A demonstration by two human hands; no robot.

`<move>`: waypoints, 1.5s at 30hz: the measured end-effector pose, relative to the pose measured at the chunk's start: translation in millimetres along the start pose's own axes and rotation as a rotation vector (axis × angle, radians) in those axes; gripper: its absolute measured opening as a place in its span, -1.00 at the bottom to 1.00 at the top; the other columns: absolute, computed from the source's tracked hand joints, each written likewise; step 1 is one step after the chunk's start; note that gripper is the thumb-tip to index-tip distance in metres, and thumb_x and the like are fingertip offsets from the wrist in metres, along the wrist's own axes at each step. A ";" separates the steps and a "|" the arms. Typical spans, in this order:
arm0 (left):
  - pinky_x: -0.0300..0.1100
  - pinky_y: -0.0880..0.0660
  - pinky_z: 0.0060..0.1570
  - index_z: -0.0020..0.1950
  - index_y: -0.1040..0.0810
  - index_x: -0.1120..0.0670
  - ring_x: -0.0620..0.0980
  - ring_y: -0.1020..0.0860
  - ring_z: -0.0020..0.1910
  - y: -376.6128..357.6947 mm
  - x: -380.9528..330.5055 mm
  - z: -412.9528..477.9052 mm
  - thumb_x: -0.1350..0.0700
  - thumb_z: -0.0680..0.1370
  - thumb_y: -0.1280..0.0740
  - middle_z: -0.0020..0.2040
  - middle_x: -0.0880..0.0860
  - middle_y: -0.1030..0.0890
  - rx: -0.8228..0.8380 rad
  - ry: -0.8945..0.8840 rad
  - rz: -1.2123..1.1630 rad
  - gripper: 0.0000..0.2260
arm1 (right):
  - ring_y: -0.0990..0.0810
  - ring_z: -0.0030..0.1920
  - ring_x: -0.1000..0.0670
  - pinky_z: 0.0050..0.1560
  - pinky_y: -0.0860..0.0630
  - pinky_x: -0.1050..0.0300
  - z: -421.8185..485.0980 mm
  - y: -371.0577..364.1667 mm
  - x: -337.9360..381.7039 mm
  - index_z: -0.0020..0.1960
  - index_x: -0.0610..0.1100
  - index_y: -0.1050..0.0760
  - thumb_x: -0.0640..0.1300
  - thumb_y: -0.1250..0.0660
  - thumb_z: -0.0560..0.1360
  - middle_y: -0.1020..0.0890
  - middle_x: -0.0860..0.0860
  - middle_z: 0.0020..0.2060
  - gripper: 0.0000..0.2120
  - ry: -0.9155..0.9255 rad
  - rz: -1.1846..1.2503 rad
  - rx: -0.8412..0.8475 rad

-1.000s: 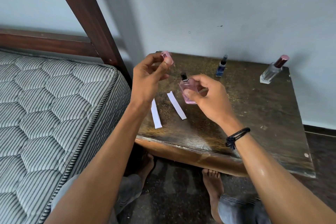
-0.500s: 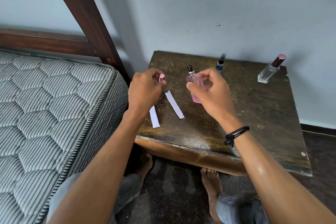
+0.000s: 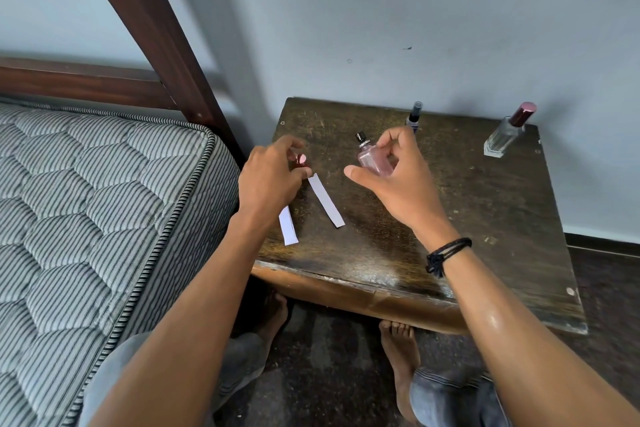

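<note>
Fingers (image 3: 391, 146) of the right hand (image 3: 398, 184) curl round the pink perfume bottle (image 3: 372, 161), held tilted over the table (image 3: 485, 218) (its black nozzle is bare). To the left, the left hand (image 3: 268, 180) pinches the pink cap (image 3: 302, 160) low at the far end of one paper strip (image 3: 327, 201). A second strip (image 3: 288, 227) lies partly hidden under that wrist. A blue bottle (image 3: 414, 116) and a clear bottle (image 3: 505, 133) stand far right.
</note>
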State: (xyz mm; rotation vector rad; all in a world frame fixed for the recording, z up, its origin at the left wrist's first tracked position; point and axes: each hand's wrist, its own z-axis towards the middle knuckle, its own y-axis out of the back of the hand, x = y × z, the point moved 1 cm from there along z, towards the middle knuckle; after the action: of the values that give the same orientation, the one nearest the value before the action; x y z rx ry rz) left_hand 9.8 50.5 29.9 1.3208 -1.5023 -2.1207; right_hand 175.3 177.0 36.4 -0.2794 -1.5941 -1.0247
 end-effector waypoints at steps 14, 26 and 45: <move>-0.04 -0.57 0.06 0.00 -0.74 0.04 0.09 -0.65 0.03 12.2 -11.8 -14.1 0.07 0.54 -0.45 0.01 0.05 -0.72 0.087 0.034 0.086 -0.90 | -0.46 -0.12 0.58 -0.23 -0.37 0.60 -3.3 -7.7 4.3 0.14 0.07 -0.27 -0.03 -0.54 0.47 -0.44 0.27 0.01 -0.53 0.094 -0.146 0.133; 0.02 -0.56 0.06 -0.02 -0.68 0.03 0.10 -0.63 0.04 -2.4 -12.0 -16.6 0.05 0.53 -0.44 0.03 0.00 -0.70 0.129 0.022 0.098 -0.92 | -0.52 0.15 0.06 0.01 -0.36 0.25 -0.3 -7.5 -2.0 0.47 0.28 -0.32 0.09 -0.40 0.57 -0.50 0.04 0.22 -0.48 0.138 -0.222 0.245; -0.02 -0.64 0.08 -0.14 -0.73 -0.05 -0.15 -0.69 -0.21 -10.3 -16.2 -5.0 0.14 0.51 -0.51 -0.30 -0.07 -0.71 0.247 0.072 -0.295 -0.92 | -0.55 -0.13 0.10 -0.11 -0.43 0.11 -4.4 12.1 -10.0 0.27 0.25 -0.53 0.00 -0.43 0.55 -0.58 0.05 0.00 -0.68 -0.182 0.393 0.264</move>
State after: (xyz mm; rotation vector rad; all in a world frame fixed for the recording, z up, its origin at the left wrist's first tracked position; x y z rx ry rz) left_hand 25.9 62.1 29.5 1.7842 -1.6710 -2.0739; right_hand 189.4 184.3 32.9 -0.4923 -1.7285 -0.4928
